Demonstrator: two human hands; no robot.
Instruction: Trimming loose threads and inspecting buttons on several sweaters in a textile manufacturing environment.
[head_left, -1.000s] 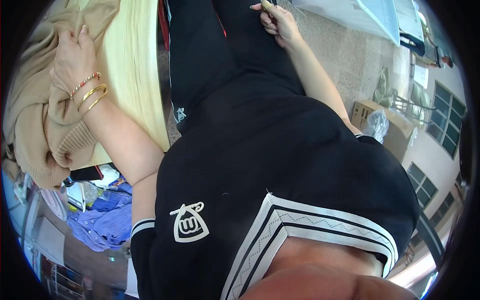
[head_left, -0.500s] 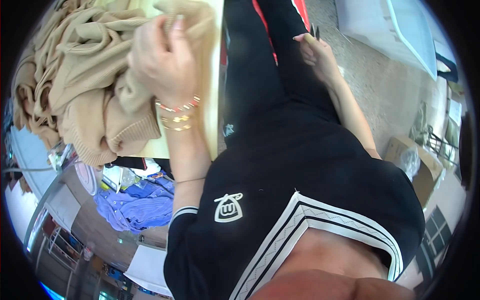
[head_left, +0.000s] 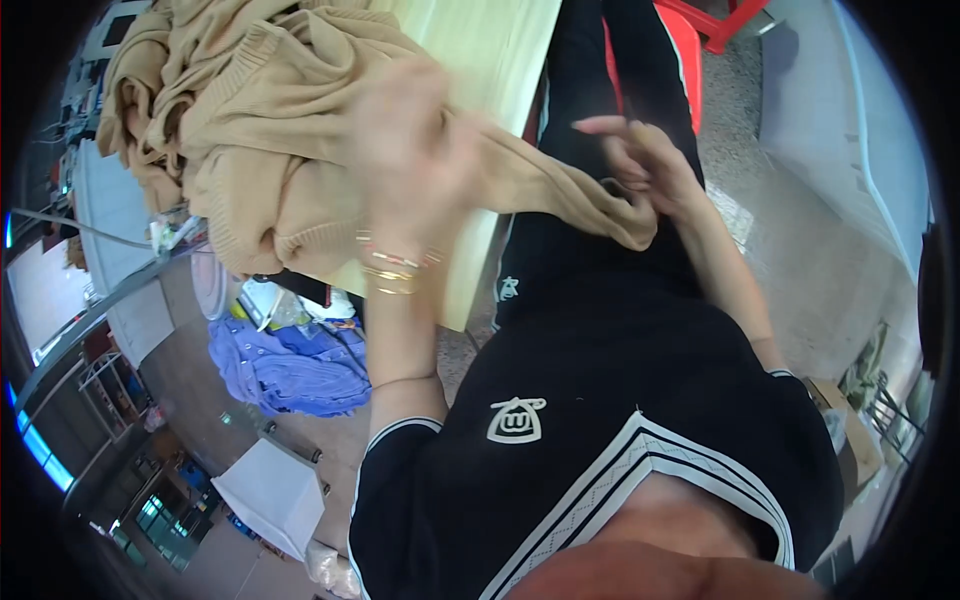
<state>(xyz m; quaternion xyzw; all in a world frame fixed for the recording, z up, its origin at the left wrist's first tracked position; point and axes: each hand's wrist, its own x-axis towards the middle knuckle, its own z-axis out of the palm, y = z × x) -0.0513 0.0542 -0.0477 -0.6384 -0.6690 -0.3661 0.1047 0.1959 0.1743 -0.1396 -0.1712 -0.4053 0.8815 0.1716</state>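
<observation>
A heap of tan ribbed knit garments [head_left: 290,130] lies on the pale table at the left. My left hand [head_left: 415,150] is over the heap, its fingers smeared by motion, so its grip does not show. From beneath that hand a narrow tan knit piece, like a sleeve [head_left: 560,190], stretches right across my lap. Its end touches or hangs just under my right hand [head_left: 650,170]. There the index finger points out while the other fingers curl in. A dark blurred shape beside those fingers looks like small thread snips [head_left: 619,152].
The pale table [head_left: 490,60] ends beside my left leg. Purple-blue clothing [head_left: 290,365] is piled below it at left. A large translucent plastic bin [head_left: 820,110] stands at right, near a red stool [head_left: 685,60]. A cardboard box [head_left: 850,440] is further right.
The tan knit piece now reaches across my lap to my right hand. My left hand has moved down and blurred. My right index finger has extended, and the view has shifted.
</observation>
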